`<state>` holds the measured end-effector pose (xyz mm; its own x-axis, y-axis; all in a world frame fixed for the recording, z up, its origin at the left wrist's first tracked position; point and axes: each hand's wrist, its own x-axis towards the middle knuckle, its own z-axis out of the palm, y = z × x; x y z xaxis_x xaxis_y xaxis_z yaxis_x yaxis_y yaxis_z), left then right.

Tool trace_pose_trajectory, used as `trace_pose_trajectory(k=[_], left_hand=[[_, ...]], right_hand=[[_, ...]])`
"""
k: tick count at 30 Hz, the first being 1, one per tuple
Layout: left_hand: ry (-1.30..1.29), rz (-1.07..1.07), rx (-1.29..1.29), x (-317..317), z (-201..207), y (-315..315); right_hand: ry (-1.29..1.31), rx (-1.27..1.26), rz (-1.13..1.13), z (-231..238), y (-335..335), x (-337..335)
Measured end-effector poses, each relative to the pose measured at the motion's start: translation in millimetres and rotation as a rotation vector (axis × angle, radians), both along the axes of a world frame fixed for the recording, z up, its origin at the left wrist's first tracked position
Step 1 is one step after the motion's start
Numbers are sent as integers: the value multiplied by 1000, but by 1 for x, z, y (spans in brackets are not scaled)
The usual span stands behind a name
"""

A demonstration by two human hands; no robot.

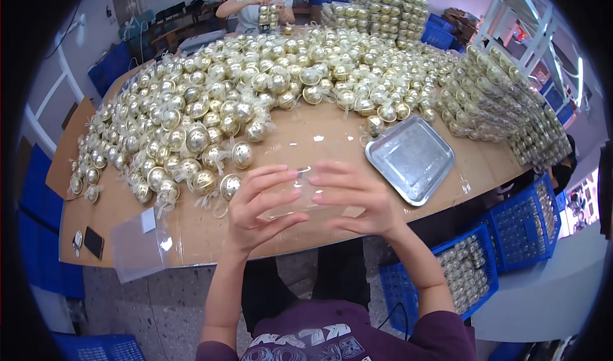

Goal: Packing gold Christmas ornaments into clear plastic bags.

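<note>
Between my hands is a thin piece of clear plastic packaging (305, 183), see-through with bright glints; I cannot tell whether it is a folded sheet or a box. My left hand (263, 201) grips its left side with curved fingers and thumb below. On the other side my right hand (354, 200) holds it in the same way, fingertips facing the left ones. Both hands are above the near edge of the brown table (300, 131). Shiny gold ball ornaments (198, 137) with pale ribbons lie in a large heap just beyond and to the left.
A silver metal tray (412, 160) lies to the right. Stacks of clear packs of gold balls (488, 96) stand at the far right. A flat clear bag (139, 246) and a phone (94, 242) lie front left. Blue crates (466, 268) sit below right. Across the table a person (258, 7) handles a pack.
</note>
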<state>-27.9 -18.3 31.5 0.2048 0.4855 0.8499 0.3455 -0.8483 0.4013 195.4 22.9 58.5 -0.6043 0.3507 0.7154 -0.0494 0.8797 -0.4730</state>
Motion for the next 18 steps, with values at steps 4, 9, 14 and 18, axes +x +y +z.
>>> trace_pose_trajectory(k=[4,9,14,18], left_hand=[[80,91,98,3,-2,3],[-28,531,240,-7,-2,-21],[-590,722,-143,-27,-31,-61],[-519,771,-820,-14,-60,-95]], right_hand=[[-4,7,-70,-7,4,1],[-91,-493,-34,6,91,26],[-947,85,-647,-53,223,113],[-863,-166,-587,-54,224,107]])
